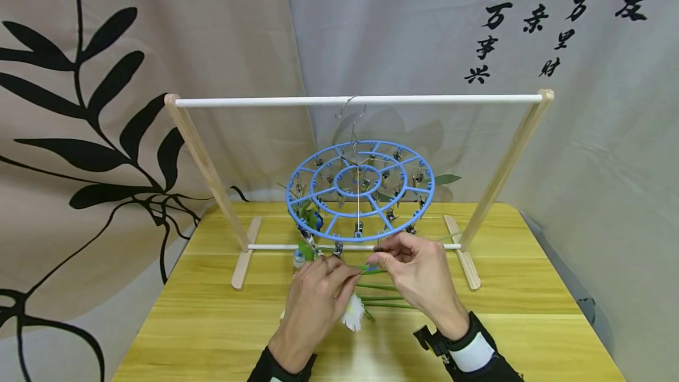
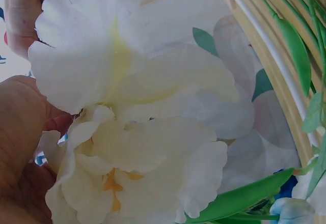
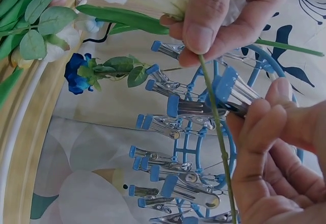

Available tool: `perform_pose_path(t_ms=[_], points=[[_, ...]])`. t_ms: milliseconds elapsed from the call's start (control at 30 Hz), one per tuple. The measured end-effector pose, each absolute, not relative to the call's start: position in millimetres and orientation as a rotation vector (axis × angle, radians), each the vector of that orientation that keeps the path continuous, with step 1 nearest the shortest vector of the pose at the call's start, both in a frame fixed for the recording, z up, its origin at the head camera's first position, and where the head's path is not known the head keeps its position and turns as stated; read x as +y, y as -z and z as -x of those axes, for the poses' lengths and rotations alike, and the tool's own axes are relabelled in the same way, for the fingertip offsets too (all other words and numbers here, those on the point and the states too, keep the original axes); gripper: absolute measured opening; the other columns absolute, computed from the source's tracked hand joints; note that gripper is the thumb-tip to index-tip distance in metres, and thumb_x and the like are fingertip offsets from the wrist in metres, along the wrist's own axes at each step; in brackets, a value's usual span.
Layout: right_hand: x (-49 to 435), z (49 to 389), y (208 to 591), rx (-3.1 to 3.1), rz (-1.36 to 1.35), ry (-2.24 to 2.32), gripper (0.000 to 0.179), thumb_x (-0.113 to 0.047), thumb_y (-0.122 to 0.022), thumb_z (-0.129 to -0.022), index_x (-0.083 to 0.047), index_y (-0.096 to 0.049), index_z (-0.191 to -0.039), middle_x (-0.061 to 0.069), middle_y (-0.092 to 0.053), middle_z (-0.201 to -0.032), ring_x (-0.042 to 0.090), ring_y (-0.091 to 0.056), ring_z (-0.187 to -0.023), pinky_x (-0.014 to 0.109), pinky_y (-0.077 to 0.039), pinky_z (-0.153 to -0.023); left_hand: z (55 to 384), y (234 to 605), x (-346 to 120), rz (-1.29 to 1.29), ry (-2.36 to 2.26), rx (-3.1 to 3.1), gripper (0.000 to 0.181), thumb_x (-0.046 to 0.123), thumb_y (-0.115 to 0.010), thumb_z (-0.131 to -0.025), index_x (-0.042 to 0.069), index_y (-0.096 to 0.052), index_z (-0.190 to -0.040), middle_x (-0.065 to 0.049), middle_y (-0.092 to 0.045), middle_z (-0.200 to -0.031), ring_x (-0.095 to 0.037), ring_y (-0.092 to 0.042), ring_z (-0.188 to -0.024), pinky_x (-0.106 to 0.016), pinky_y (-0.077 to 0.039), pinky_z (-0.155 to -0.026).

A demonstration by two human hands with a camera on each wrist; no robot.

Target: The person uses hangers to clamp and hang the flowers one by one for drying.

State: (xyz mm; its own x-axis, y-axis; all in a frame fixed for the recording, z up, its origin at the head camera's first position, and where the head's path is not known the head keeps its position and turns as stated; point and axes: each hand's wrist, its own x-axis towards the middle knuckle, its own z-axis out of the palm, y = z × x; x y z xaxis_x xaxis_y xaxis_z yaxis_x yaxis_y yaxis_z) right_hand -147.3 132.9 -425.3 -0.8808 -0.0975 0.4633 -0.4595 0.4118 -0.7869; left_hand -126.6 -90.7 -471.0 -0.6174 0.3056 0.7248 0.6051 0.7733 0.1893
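Observation:
My left hand (image 1: 320, 290) pinches a thin green flower stem (image 3: 216, 117) between thumb and fingers. White flowers (image 2: 142, 168) with ruffled petals and orange stamens fill the left wrist view beside that hand. My right hand (image 1: 419, 270) grips a metal clip with blue tips (image 3: 232, 86), close beside the stem. The clip's tips look parted, but whether they touch the stem I cannot tell. Above both hands hangs a round blue clip hanger (image 1: 289, 196), with several more metal clips below its rings. A blue rose (image 3: 77, 75) hangs from one side of it.
A wooden stand with a white top rod (image 1: 254, 102) carries the hanger by its hook. Several green stems (image 1: 387, 298) and a white flower (image 1: 352, 313) lie on the wooden table (image 1: 201, 323). A patterned curtain (image 1: 239, 28) hangs behind.

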Motion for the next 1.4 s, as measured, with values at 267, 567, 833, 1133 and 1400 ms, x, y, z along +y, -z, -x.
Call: perform_pose_path(t_ms=[267,567,833,1133,1400], points=[[132.8,148.0,427.1,-2.323,-0.529,-1.385,0.019,-0.015,-0.104,-0.087,-0.015,-0.086,-0.094,-0.002,-0.087,-0.088,0.006,-0.077,-0.069,0.025,-0.066,-0.064,127.3,467.6,-87.2,0.672,0.57,-2.25,0.012,0.019,-0.1,-0.095,0.021,-0.09,-0.101,0.007,-0.08,-0.09,-0.01,-0.069,-0.078,-0.029,-0.054,-0.071],[129.7,145.9,428.0,-2.354,-0.563,-1.272,0.024,-0.013,-0.104,-0.086,-0.01,-0.087,-0.102,0.001,-0.087,-0.092,-0.002,-0.073,-0.071,0.023,-0.065,-0.064,126.4,467.2,-83.8,0.669,0.567,-2.246,0.013,0.018,-0.1,-0.094,0.02,-0.089,-0.102,0.008,-0.078,-0.091,-0.01,-0.071,-0.079,-0.03,-0.055,-0.072],[129.2,144.8,430.8,-2.335,-0.643,-1.195,0.028,-0.014,-0.103,-0.088,-0.009,-0.088,-0.11,0.0,-0.088,-0.094,-0.003,-0.074,-0.07,0.018,-0.063,-0.064,126.0,468.4,-84.7,0.645,0.573,-2.283,0.014,0.02,-0.1,-0.095,0.021,-0.089,-0.103,0.007,-0.081,-0.095,-0.01,-0.073,-0.082,-0.029,-0.056,-0.073],[129.5,141.3,434.3,-2.316,-0.672,-1.198,0.03,-0.013,-0.103,-0.089,-0.008,-0.088,-0.115,0.004,-0.09,-0.105,0.002,-0.081,-0.075,0.015,-0.064,-0.069,127.2,471.7,-86.5,0.622,0.596,-2.304,0.013,0.02,-0.1,-0.095,0.021,-0.089,-0.102,0.007,-0.082,-0.095,-0.01,-0.073,-0.081,-0.03,-0.057,-0.073],[131.8,140.0,436.6,-2.244,-0.725,-1.244,0.03,-0.009,-0.101,-0.091,-0.007,-0.087,-0.118,0.007,-0.089,-0.109,0.007,-0.083,-0.079,0.015,-0.066,-0.072,128.0,473.5,-88.7,0.613,0.604,-2.306,0.014,0.019,-0.101,-0.094,0.02,-0.089,-0.102,0.006,-0.081,-0.095,-0.01,-0.073,-0.082,-0.031,-0.06,-0.075]])
